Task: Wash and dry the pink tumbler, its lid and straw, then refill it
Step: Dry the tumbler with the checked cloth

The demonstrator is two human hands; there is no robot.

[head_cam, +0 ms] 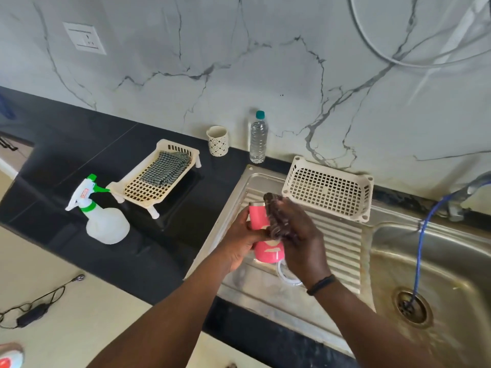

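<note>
Landmark: the ribbed stainless-steel draining board [342, 243]; every place below is given from it.
Left hand [243, 239]: above the board's left half, fingers curled round the side of the tumbler, gripping it.
Right hand [297, 235]: above the board's middle, fingers pressing a dark, sudsy scrubbing pad [275, 219] against the tumbler's wall, so it holds the pad.
Pink tumbler [265, 252]: a pink cylindrical cup with a bare metal rim, held tilted between both hands just above the board, with no lid on it.
Handling: it looks stiff and unlikely to dent. With soap on it, it will probably be slippery, so a full wrap round the middle of the body seems safer than a pinch at the rim.
Clear curved piece [288, 277]: lies on the board under the right hand; whether it is the lid or the straw cannot be told.
Steel sink basin [451, 264]: right of the board, with a thin blue hose [419, 251] hanging into its drain.
Cream plastic perforated basket [328, 191]: on the board's far edge.
White spray bottle with green trigger [102, 213]: left of the board on the black worktop [66, 144].
Second cream basket on legs [156, 176]: left and farther, holding a checked green cloth [166, 168], likely for drying.
Patterned white cup [218, 140]: beyond the board's far left corner, by the wall.
Clear plastic water bottle with teal cap [258, 138]: just right of that cup, a likely source for refilling.
</note>
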